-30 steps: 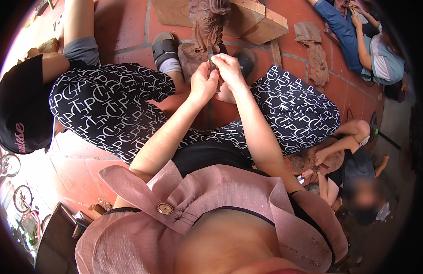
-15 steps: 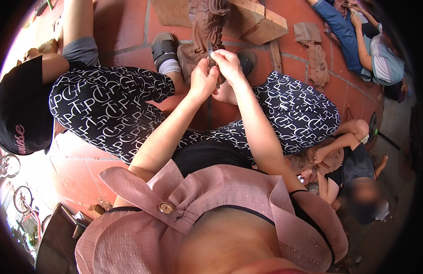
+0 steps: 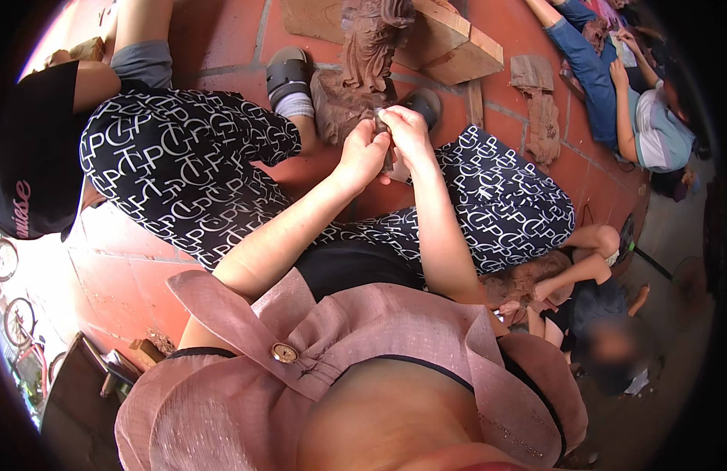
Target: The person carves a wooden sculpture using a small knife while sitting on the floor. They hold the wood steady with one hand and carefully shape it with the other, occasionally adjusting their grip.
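Note:
My left hand (image 3: pixel 365 155) and my right hand (image 3: pixel 407 132) meet in front of my knees. Their fingers are closed around a short, narrow dark tool with a grey end (image 3: pixel 387 161); most of it is hidden, so I cannot make out its exact kind. Just beyond the hands a brown carved wooden statue (image 3: pixel 373 47), with folds like draped cloth, stands on a rough wooden base (image 3: pixel 340 106) between my feet. The hands appear close to the base's near edge; whether they touch it I cannot tell.
Beyond the statue lies a large pale wood block (image 3: pixel 450 43). Another carved wooden piece (image 3: pixel 540 118) rests on the red tile floor (image 3: pixel 505 118) at right. People sit close by at left (image 3: pixel 33 157), upper right (image 3: pixel 654 118) and lower right (image 3: pixel 607 314).
My joined hands have come back from the statue's lower part, and the tool's grey end shows less. The whole view has shifted a little, uncovering more of the base.

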A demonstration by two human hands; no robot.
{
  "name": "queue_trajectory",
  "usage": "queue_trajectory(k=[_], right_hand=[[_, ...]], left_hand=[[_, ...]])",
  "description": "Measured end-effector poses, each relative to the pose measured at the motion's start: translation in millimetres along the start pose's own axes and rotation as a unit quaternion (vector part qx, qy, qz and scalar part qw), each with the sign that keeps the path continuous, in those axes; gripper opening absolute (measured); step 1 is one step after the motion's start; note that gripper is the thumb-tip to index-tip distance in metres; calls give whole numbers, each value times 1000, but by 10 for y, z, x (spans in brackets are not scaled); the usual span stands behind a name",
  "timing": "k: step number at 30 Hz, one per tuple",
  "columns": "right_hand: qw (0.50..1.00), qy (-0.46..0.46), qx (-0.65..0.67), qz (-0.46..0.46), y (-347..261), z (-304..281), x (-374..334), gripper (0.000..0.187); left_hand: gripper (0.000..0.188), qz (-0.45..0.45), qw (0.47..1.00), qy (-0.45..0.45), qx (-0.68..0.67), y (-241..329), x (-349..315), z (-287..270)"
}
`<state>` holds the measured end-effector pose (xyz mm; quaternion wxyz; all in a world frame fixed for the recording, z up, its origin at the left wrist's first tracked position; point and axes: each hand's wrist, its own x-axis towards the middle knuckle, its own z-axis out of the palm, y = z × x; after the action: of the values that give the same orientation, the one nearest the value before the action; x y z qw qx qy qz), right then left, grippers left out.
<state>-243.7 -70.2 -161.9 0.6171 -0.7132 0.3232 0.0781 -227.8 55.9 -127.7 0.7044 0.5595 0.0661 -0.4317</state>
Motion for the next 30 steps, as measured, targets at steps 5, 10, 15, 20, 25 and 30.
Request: queue_trajectory(k=[5,10,15,20,25,30], right_hand=[[1000,10,22,-19,-77,39,-26,18],[997,-16,62,-34,-109,21,62,17],[993,-38,108,-23,-149,28,219,17],[996,-30,89,10,-116,-50,215,17],[994,-57,90,-15,-229,36,299,18],[996,5,-33,-86,-76,46,327,20]], left_hand=[[15,-1,1000,9,-6,4,-32,0],[17,41,999,9,14,14,55,-39],[19,64,998,13,3,37,260,-58],[15,3,1000,-9,-25,95,204,-8],[14,89,996,12,-14,56,317,-116],[15,89,996,24,17,17,248,-140]])
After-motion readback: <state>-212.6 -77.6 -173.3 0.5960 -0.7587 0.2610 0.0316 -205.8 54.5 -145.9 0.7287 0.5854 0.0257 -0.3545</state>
